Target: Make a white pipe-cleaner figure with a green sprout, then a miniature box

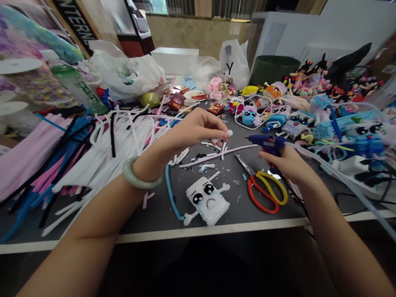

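Note:
My left hand [207,128], with a pale green bangle [130,175] at its wrist, pinches a small white fuzzy piece [229,133], perhaps bent pipe cleaner. To its right, my right hand [283,159] grips a dark blue hot glue gun [267,142], nozzle pointing left toward the white piece but apart from it. Below them on the table lies a white pipe-cleaner doll [210,202] with big black eyes, a frown and two small arms. Scissors [260,185] with one red and one yellow handle rest under the glue gun, blades partly apart.
Bundles of white, pink, blue and black pipe cleaners [83,165] cover the left side. Finished fuzzy dolls [298,123] crowd the right, near a white power strip [352,167] and cables. White plastic bags [126,74] and a green bottle [77,88] stand at the back. Offcuts litter the middle.

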`<state>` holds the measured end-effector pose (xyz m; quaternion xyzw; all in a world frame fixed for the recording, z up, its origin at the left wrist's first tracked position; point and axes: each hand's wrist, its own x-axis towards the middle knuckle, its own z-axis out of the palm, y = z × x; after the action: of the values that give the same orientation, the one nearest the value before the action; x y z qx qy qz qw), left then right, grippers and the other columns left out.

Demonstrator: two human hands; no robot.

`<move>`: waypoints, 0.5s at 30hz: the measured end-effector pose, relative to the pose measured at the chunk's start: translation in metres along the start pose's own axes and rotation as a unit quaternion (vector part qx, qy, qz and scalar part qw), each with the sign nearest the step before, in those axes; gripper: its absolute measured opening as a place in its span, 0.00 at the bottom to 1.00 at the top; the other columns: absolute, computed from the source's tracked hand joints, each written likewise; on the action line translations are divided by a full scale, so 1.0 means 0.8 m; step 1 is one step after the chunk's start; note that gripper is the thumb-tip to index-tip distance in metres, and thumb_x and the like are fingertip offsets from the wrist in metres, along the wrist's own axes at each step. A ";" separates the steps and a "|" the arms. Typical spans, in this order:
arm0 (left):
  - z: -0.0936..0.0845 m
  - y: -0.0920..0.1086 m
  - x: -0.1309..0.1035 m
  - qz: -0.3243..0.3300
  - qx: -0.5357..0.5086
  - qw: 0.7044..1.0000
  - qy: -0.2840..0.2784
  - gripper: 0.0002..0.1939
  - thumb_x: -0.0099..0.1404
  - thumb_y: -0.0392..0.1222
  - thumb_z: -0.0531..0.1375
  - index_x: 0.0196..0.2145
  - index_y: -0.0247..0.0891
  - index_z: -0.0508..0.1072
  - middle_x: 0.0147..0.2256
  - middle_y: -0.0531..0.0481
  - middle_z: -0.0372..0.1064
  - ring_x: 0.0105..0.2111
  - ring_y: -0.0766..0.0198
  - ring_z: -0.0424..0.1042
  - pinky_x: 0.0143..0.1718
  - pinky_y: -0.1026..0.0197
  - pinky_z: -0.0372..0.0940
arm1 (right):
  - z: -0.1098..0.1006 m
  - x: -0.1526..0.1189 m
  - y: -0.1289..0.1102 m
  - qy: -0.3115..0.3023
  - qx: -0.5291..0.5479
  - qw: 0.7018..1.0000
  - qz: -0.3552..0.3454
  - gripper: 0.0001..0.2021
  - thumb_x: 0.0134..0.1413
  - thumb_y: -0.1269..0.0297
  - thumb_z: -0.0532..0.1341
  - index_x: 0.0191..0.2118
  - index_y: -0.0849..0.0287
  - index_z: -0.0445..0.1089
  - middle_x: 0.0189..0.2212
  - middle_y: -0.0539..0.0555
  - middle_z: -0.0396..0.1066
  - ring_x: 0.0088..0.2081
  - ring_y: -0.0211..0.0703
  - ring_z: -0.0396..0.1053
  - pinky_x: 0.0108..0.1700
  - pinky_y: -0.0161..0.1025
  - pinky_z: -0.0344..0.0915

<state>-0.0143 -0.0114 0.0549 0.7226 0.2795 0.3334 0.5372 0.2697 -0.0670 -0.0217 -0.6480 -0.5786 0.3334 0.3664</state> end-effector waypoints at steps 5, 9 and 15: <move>0.012 -0.006 0.000 -0.016 -0.078 0.996 0.038 0.02 0.55 0.34 0.67 0.25 0.33 0.79 0.25 0.48 0.75 0.22 0.69 0.72 0.25 0.67 0.66 | 0.031 0.053 0.001 0.006 -0.018 1.000 0.004 0.12 0.49 0.54 0.64 0.31 0.57 0.68 0.24 0.50 0.68 0.25 0.40 0.66 0.27 0.38 0.62; 0.026 -0.008 -0.008 -0.029 -0.170 0.978 0.115 0.04 0.57 0.35 0.66 0.26 0.33 0.77 0.27 0.49 0.74 0.23 0.70 0.72 0.25 0.67 0.66 | 0.046 0.094 0.010 0.053 -0.080 0.995 -0.008 0.11 0.47 0.58 0.66 0.34 0.59 0.69 0.28 0.53 0.71 0.32 0.46 0.68 0.38 0.43 0.66; 0.036 -0.007 -0.023 -0.050 -0.195 0.966 0.161 0.05 0.57 0.36 0.67 0.28 0.31 0.76 0.28 0.49 0.74 0.26 0.69 0.72 0.26 0.66 0.66 | 0.054 0.114 0.017 0.071 -0.156 0.985 -0.016 0.14 0.51 0.57 0.65 0.39 0.62 0.72 0.38 0.61 0.75 0.42 0.55 0.72 0.47 0.49 0.66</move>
<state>-0.0039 -0.0410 0.0403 0.5254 0.3281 0.4662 0.6316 0.2492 0.0264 -0.0560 -0.7096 -0.6065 0.1864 0.3066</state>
